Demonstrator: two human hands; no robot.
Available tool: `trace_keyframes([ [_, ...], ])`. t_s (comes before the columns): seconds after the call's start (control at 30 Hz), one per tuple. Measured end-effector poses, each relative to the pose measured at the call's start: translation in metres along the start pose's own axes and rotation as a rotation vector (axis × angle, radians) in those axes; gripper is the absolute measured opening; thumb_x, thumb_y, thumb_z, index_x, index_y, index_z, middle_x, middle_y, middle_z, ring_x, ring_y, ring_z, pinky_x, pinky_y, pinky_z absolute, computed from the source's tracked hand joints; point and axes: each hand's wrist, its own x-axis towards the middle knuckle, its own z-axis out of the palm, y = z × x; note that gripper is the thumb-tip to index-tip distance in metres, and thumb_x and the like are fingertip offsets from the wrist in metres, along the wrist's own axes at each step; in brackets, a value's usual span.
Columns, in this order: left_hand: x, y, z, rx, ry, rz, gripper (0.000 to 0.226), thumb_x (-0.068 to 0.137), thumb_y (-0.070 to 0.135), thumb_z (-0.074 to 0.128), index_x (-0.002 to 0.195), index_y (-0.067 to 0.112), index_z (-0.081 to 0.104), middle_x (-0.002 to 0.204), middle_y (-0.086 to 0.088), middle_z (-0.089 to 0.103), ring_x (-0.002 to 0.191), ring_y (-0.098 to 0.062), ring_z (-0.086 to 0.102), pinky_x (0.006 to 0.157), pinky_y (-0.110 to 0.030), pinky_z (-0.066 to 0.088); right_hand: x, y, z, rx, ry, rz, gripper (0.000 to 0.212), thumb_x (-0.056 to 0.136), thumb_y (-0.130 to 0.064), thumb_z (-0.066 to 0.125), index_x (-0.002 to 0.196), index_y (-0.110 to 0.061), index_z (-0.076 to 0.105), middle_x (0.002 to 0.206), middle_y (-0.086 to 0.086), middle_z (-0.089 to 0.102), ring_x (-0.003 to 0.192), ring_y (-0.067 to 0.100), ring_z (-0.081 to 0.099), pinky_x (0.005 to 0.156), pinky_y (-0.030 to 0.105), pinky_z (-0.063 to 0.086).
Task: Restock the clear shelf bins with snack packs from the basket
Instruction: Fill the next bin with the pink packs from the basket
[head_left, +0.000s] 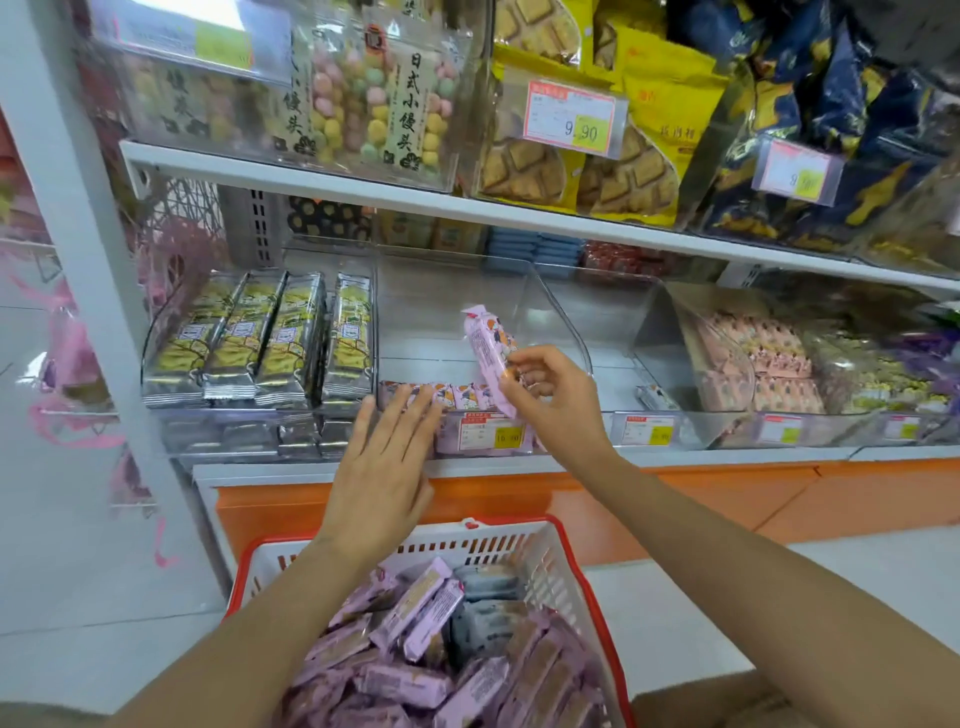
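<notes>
A person stands at a shop shelf (727, 453), both bare arms reaching forward. The right hand (550, 389) pinches a pink pack (487, 348) by its lower end between thumb and fingertips. The pack is tilted, its top end leaning up and to the left, over the front of a clear bin (561, 317) in the middle of the shelf.

A row of pink packs (457, 396) lies along that bin's front wall, just under the held one. The left hand (387, 457) is released — fingers straight, palm down, grasping nothing. Its fingertips are at the left end of the row; I cannot tell whether they touch it. A price tag (491, 434) with a yellow patch sits on the bin's front.

The bin to the left holds yellow packs (260, 343) in silver wrappers, standing side by side. The bin to the right holds peach packs (758, 369).

Below the arms stands a basket (550, 551) — red rim, white mesh walls — heaped with more pink packs (410, 680).
</notes>
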Motion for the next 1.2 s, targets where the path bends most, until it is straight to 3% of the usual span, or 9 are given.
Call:
trace_keyframes([
  [0.13, -0.001, -0.004, 0.018, 0.084, 0.012, 0.002, 0.074, 0.087, 0.029, 0.034, 0.156, 0.007, 0.020, 0.163, -0.013, 0.021, 0.150, -0.032, 0.019, 0.122, -0.054, 0.006, 0.046, 0.014, 0.016, -0.158, 0.034, 0.110, 0.015, 0.087, -0.016, 0.072, 0.102, -0.016, 0.069, 0.088, -0.009, 0.064, 0.079, 0.003, 0.057, 0.074, 0.022, 0.053],
  [0.2, -0.001, -0.004, 0.027, 0.103, 0.062, 0.008, 0.080, 0.085, 0.030, 0.048, 0.156, 0.008, 0.019, 0.161, -0.013, 0.024, 0.149, -0.033, 0.022, 0.122, -0.054, 0.005, 0.067, 0.026, 0.026, -0.233, 0.017, 0.147, 0.014, 0.086, -0.016, 0.073, 0.099, -0.017, 0.068, 0.083, -0.012, 0.061, 0.079, 0.009, 0.058, 0.078, 0.033, 0.056],
  [0.3, 0.002, -0.008, 0.040, 0.106, 0.113, 0.010, 0.100, 0.071, 0.027, 0.075, 0.154, 0.008, 0.024, 0.158, -0.012, 0.029, 0.145, -0.032, 0.028, 0.123, -0.052, 0.002, 0.096, 0.045, 0.043, -0.421, -0.030, 0.186, 0.015, 0.085, -0.018, 0.074, 0.099, -0.013, 0.070, 0.089, 0.000, 0.067, 0.081, 0.015, 0.060, 0.084, 0.035, 0.054],
  [0.47, 0.004, -0.012, 0.058, 0.170, 0.253, 0.056, 0.079, 0.082, 0.026, 0.047, 0.154, 0.010, 0.018, 0.153, -0.008, 0.031, 0.143, -0.029, 0.019, 0.123, -0.048, -0.001, 0.123, 0.065, 0.062, -0.567, -0.093, 0.265, 0.018, 0.088, -0.019, 0.070, 0.104, -0.012, 0.068, 0.092, 0.003, 0.065, 0.085, 0.015, 0.058, 0.075, 0.022, 0.043],
  [0.63, 0.007, -0.014, 0.068, 0.195, 0.309, 0.056, 0.071, 0.084, 0.023, 0.048, 0.151, 0.013, 0.025, 0.148, -0.004, 0.037, 0.133, -0.024, 0.039, 0.122, -0.046, 0.003, 0.134, 0.087, 0.074, -0.618, -0.141, 0.332, 0.014, 0.085, -0.016, 0.070, 0.099, -0.011, 0.068, 0.093, 0.010, 0.068, 0.090, 0.025, 0.063, 0.080, 0.030, 0.047],
  [0.9, 0.010, -0.015, 0.075, 0.197, 0.357, 0.034, 0.053, 0.097, 0.018, 0.036, 0.150, 0.015, 0.032, 0.145, -0.002, 0.042, 0.129, -0.021, 0.043, 0.121, -0.045, 0.010, 0.134, 0.099, 0.078, -0.594, -0.173, 0.386, 0.014, 0.083, -0.021, 0.074, 0.091, -0.019, 0.062, 0.090, 0.010, 0.068, 0.078, 0.026, 0.066, 0.073, 0.034, 0.054],
  [0.97, 0.010, -0.014, 0.072, 0.191, 0.354, 0.029, 0.052, 0.097, 0.017, 0.032, 0.149, 0.015, 0.032, 0.144, -0.002, 0.042, 0.129, -0.021, 0.043, 0.121, -0.045, 0.009, 0.133, 0.098, 0.076, -0.550, -0.192, 0.408, 0.017, 0.084, -0.023, 0.075, 0.095, -0.018, 0.063, 0.096, 0.011, 0.070, 0.075, 0.024, 0.067, 0.077, 0.038, 0.058],
  [1.07, 0.009, -0.012, 0.067, 0.164, 0.335, 0.023, 0.051, 0.098, 0.016, 0.028, 0.148, 0.016, 0.036, 0.145, -0.003, 0.042, 0.129, -0.022, 0.043, 0.121, -0.045, 0.008, 0.129, 0.092, 0.070, -0.546, -0.208, 0.397, 0.023, 0.086, -0.030, 0.073, 0.105, -0.019, 0.070, 0.111, 0.006, 0.067, 0.094, 0.023, 0.066, 0.089, 0.041, 0.055],
  [1.2, 0.007, -0.009, 0.059, 0.114, 0.309, 0.013, 0.062, 0.088, 0.013, 0.041, 0.149, 0.013, 0.034, 0.149, -0.005, 0.038, 0.133, -0.025, 0.040, 0.121, -0.047, 0.010, 0.120, 0.074, 0.060, -0.478, -0.151, 0.358, 0.027, 0.086, -0.030, 0.072, 0.111, -0.021, 0.071, 0.104, 0.005, 0.069, 0.095, 0.022, 0.065, 0.083, 0.034, 0.054],
])
